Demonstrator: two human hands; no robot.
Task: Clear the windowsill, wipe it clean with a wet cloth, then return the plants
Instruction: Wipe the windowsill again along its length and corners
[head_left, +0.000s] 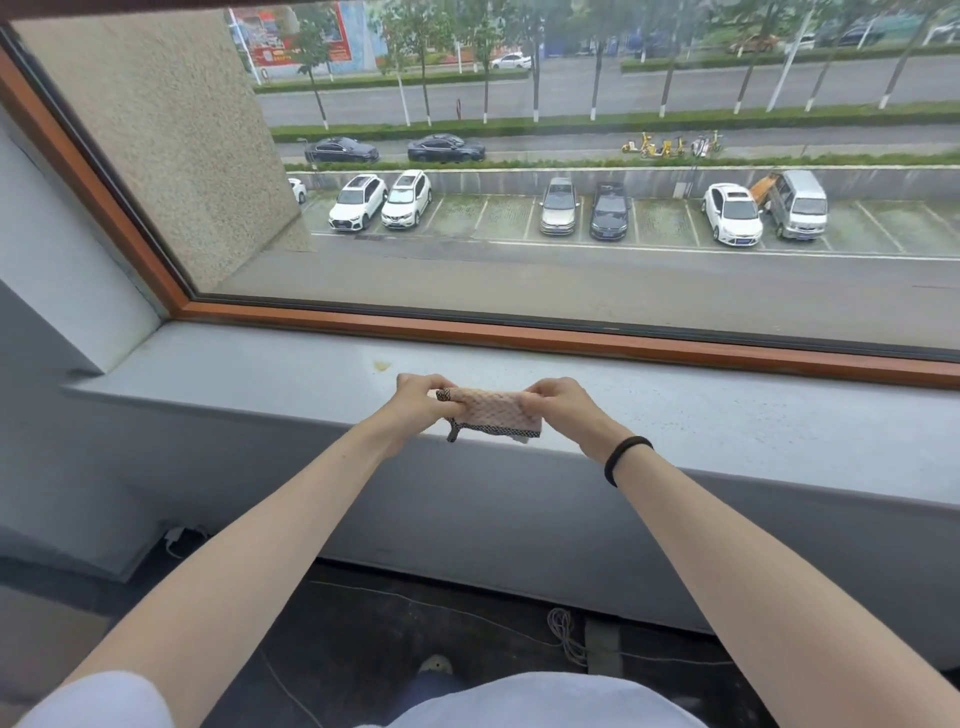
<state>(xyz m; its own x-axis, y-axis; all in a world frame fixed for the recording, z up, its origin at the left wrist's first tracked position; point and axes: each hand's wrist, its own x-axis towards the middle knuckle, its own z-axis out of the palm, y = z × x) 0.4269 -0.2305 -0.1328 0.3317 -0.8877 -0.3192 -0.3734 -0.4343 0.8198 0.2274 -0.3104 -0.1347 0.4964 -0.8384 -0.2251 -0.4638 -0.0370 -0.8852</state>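
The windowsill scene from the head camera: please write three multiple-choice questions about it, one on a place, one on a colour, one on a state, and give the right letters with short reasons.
1. Where is the yellowish stain on the windowsill?
A. beyond the left hand, nearer the window frame
B. at the sill's front edge, under the right wrist
C. on the floor below

2. What colour is the band on the right wrist?
A. white
B. red
C. black

3. How is the cloth held?
A. lying flat and untouched on the sill
B. stretched between both hands
C. hanging from one hand only

Answers: 1 A, the mark sits just past the left hand, toward the wooden frame. 2 C, the band is dark black. 3 B, the left hand and right hand each grip one end.
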